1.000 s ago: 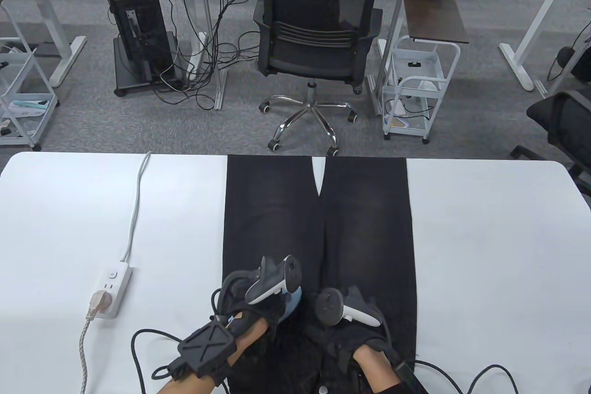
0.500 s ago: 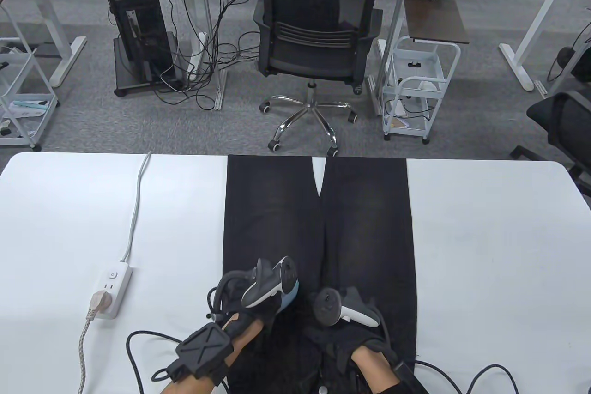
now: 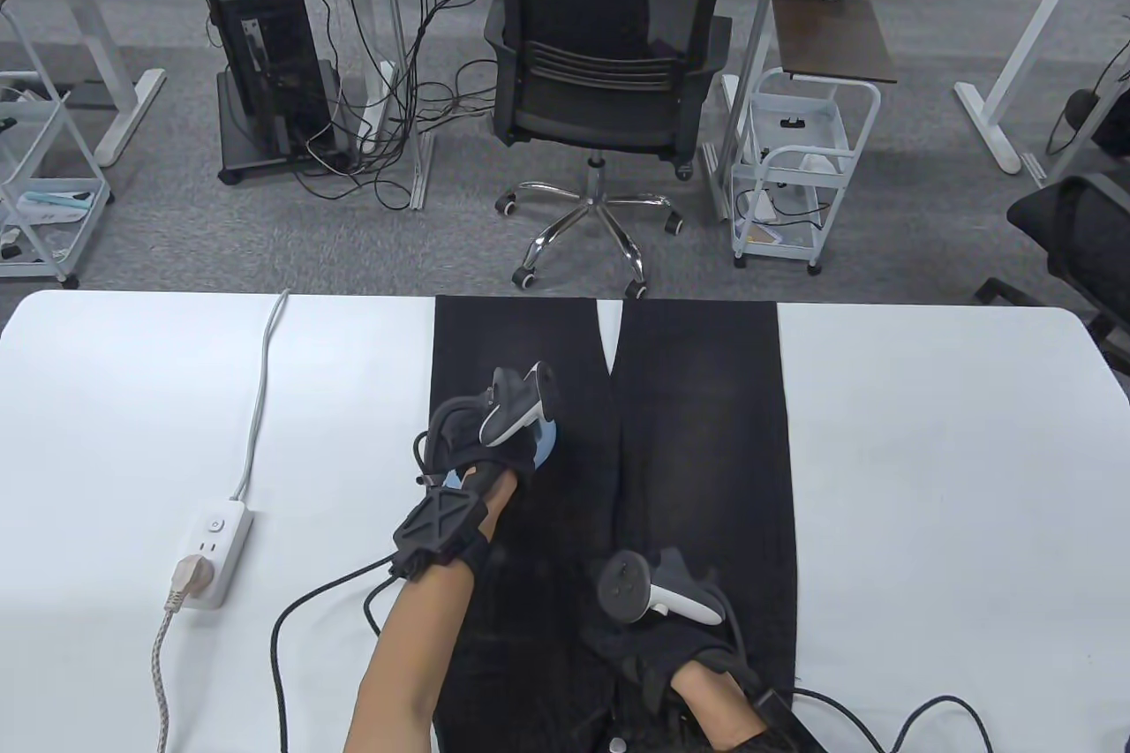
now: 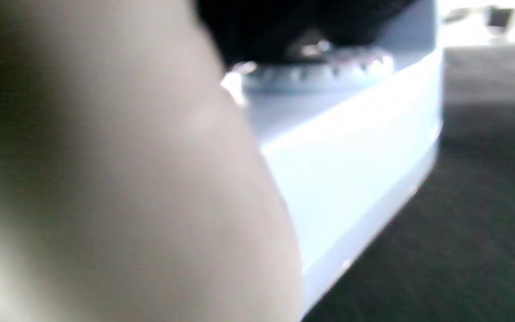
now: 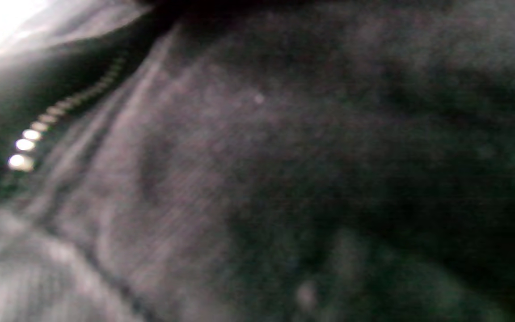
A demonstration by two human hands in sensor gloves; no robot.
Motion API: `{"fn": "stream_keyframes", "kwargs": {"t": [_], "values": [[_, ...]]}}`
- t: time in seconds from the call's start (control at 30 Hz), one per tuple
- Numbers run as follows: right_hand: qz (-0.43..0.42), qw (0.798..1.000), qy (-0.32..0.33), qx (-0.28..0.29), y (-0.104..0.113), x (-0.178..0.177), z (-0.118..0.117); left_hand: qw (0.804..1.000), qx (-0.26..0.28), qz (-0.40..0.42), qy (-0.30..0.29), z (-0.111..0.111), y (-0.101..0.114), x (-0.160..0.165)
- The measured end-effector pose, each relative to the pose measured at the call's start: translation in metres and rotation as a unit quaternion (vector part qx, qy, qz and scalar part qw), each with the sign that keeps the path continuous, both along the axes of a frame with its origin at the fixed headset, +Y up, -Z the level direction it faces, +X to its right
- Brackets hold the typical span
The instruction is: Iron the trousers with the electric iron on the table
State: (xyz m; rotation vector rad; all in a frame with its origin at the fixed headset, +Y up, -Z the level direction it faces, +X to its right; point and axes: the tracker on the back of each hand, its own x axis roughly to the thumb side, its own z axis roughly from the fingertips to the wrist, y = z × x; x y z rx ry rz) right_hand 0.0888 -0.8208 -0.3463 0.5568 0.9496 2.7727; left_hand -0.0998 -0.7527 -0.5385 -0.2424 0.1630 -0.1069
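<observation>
My left hand grips the pale blue iron on the left leg of the black trousers, spread flat on the white table. My right hand rests on the waist area; its fingers are hidden.

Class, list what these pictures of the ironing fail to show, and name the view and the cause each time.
1. Iron, table view: the left hand and its tracker cover all but a pale blue edge.
2. Iron's dial, left wrist view: blurred, setting unreadable.
3. Right hand, table view: its fingers are hidden under the tracker.
4. Trousers, table view: waistband cut off by the bottom edge.
5. Zip, right wrist view: blurred.
</observation>
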Motion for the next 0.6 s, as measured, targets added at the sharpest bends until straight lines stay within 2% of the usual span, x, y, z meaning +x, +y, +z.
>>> {"fn": "stream_keyframes", "kwargs": {"t": [0.13, 0.23, 0.6], "values": [[0.001, 1.0, 0.003, -0.002, 0.0, 0.0, 0.0, 1.0, -0.004, 0.017, 0.0, -0.001, 0.0, -0.003], [0.001, 1.0, 0.004, -0.008, 0.0, 0.0, -0.001, 0.999, -0.013, 0.032, -0.011, 0.007, 0.001, -0.004], [-0.003, 1.0, 0.007, -0.024, 0.001, 0.004, -0.002, 0.99, -0.074, 0.091, -0.075, 0.086, 0.0, -0.005]]}}
